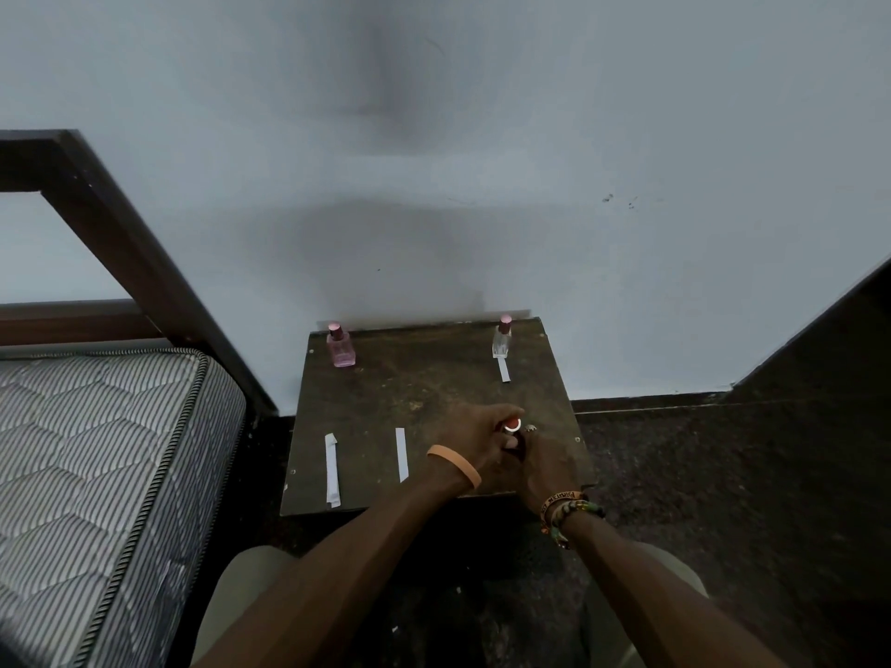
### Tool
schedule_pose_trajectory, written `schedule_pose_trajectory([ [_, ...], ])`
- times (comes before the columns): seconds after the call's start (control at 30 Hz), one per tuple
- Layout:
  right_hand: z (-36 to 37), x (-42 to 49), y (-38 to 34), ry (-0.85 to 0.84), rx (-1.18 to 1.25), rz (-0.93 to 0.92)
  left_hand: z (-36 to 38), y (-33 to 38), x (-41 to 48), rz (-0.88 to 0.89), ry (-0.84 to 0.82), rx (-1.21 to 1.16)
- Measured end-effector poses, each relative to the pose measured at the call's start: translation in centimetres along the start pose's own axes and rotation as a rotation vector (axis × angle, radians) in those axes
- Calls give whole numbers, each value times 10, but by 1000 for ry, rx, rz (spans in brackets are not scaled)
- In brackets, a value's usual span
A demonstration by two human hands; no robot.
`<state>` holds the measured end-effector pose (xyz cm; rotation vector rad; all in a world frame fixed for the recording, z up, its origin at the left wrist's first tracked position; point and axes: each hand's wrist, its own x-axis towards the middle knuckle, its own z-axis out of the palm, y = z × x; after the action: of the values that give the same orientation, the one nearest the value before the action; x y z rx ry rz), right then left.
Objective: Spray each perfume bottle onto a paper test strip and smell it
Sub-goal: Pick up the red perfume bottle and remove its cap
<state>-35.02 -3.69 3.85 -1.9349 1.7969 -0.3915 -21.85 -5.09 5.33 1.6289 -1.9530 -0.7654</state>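
Note:
On the dark wooden table (pixel 434 378) my left hand (pixel 475 438) and my right hand (pixel 547 462) meet near the front right corner. Both curl round a small perfume bottle (pixel 512 425). Only its round pinkish cap and a bit of dark body show between the fingers. A pink perfume bottle (pixel 341 348) stands at the back left. At the back right is a clear bottle (pixel 502 338) with a pink cap, with a paper strip (pixel 504 369) just in front of it. Two more white strips (pixel 331 470) (pixel 401 454) lie near the front edge, left of my hands.
A mattress (pixel 96 474) on a dark wooden bed frame (pixel 125 253) borders the table on the left. A pale wall (pixel 482 185) rises right behind the table. Dark floor (pixel 723 474) lies to the right. My knees are below the front edge.

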Motion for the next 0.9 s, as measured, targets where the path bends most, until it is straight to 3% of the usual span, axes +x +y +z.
schedule_pose_trajectory([
  [0.17, 0, 2, 0, 4, -15, 4, 2, 2, -1, 16, 50, 15],
  [0.37, 6, 1, 2, 42, 20, -9, -2, -1, 1, 46, -40, 8],
  [0.57, 11, 4, 2, 39, -32, 6, 5, 3, -3, -19, 131, 26],
  [0.77, 16, 5, 7, 71, -13, 8, 5, -2, 1, -21, -10, -94],
  [0.9, 15, 5, 6, 45, 1, -28, 3, 0, 1, -75, 154, -90],
])
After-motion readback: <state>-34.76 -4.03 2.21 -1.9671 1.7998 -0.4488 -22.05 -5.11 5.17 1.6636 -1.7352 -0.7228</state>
